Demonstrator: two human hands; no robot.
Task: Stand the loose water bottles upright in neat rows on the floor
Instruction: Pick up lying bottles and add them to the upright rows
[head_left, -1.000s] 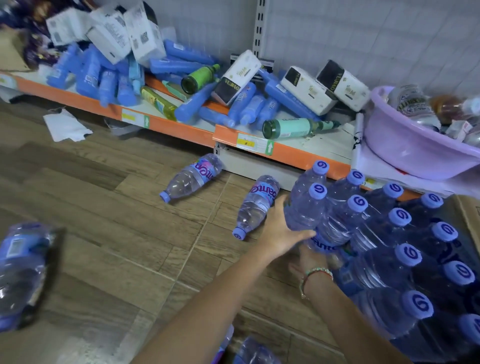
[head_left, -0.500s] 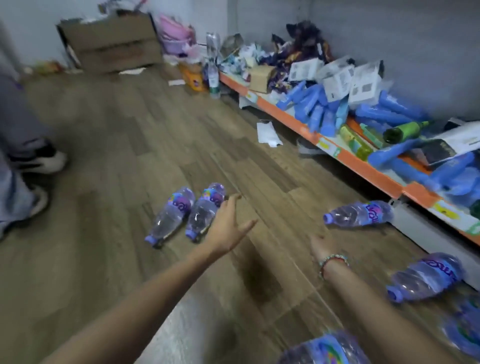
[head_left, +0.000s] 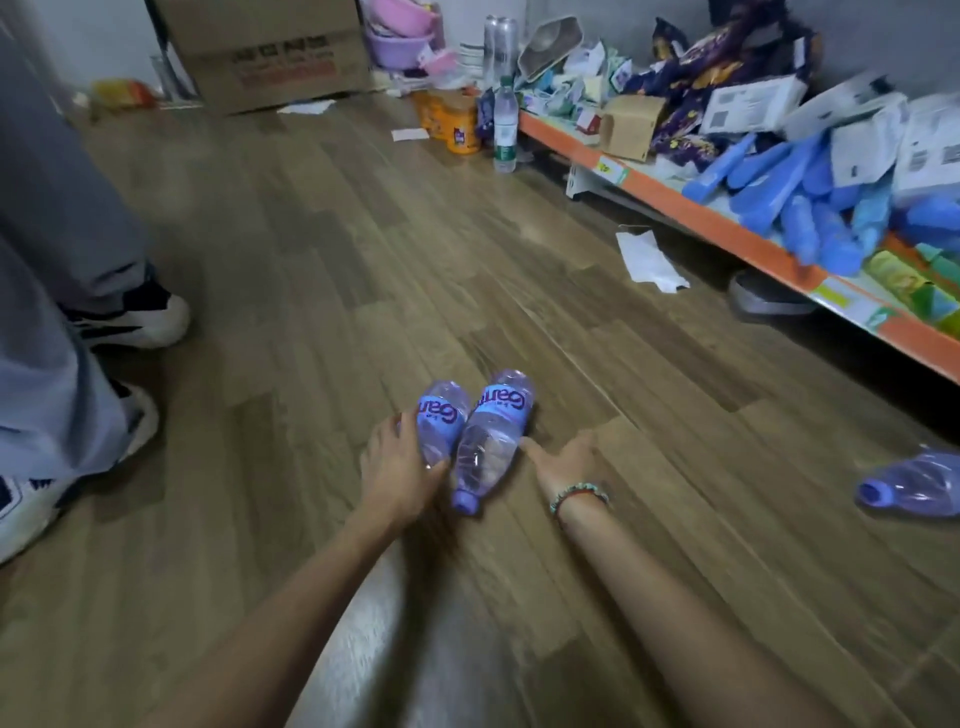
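Two clear water bottles with purple caps and blue labels lie side by side on the wooden floor, caps toward me. My left hand (head_left: 400, 467) grips the left bottle (head_left: 441, 415) round its lower half, thumb between the two bottles. My right hand (head_left: 566, 462), with a beaded bracelet on the wrist, lies flat beside the right bottle (head_left: 491, 441), its fingertips at the bottle's side. A third loose bottle (head_left: 914, 486) lies on the floor at the far right edge.
Another person's legs and white shoes (head_left: 130, 325) stand close on the left. A low orange-edged shelf (head_left: 727, 231) piled with blue packs and boxes runs along the right. A white paper (head_left: 649, 262), an upright bottle (head_left: 505, 130) and a cardboard box (head_left: 270, 57) lie further back.
The view swung left, away from the standing group of bottles. My left hand reached the two lying bottles and closed round the left one; my right hand came up beside the right one.
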